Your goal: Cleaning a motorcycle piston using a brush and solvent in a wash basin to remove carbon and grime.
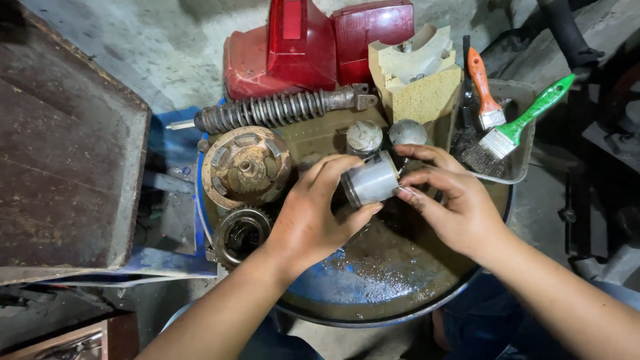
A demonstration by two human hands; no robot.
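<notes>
Two hands at work over a blue drum top [347, 293] that serves as a bench. Left hand [313, 213] is wrapped around a short grey metal cylinder [372, 181], apparently a piston, thumb under it and fingers curled over its far side; grip firm, part lifted clear of the drum. Right hand [453, 200] is half closed at the cylinder's right end, fingertips [408, 193] touching its rim; nothing separate can be made out between them.

Surroundings, relative to the hands:
- Just beyond the hands: two more grey pistons [365, 136], standing upright, side by side.
- Left of the left hand: a rusty round hub [245, 165]; a toothed gear [240, 233] nearer the left wrist.
- Beyond those: a coil-spring shock absorber [280, 109] lying flat, then red plastic body panels [313, 47] and a pale block [417, 73].
- Beyond the right hand: a clear tray [520, 133] holding an orange-handled brush [483, 90] and a green-handled brush [527, 120].
- Below the hands: the drum top looks wet and oily.

Judgement: the step in hand looks like inspection or picking at the open end of the part, left hand acting as the holder, right hand doing the fine work. The next move would call for the left grip to stay steady on an oily, smooth surface while the right fingertips work the rim. Slip risk seems moderate.
</notes>
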